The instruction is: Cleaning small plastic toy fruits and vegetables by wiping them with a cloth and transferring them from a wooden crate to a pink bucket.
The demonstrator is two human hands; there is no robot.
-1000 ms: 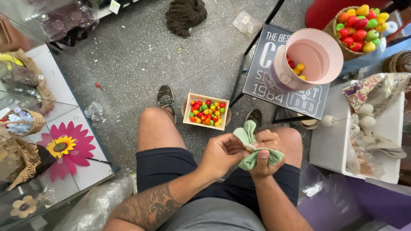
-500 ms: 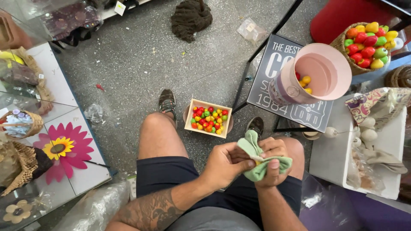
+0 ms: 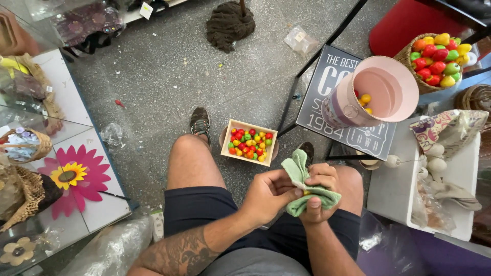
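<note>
I am closing both my left hand (image 3: pixel 268 191) and right hand (image 3: pixel 318 190) around the green cloth (image 3: pixel 303 185), hiding whatever it is wrapping, just below the small wooden box (image 3: pixel 249 141) of colourful beads.

**Green cloth held over the lap**

A pale green cloth (image 3: pixel 307 191), soft and crumpled, is bunched between both hands above the person's right knee. One corner stands up in a rounded flap; the rest wraps around the fingers of the right hand (image 3: pixel 318 197). The left hand (image 3: pixel 268 193) pinches its near edge. A small yellow-orange object shows just inside the folds, mostly hidden.
</note>
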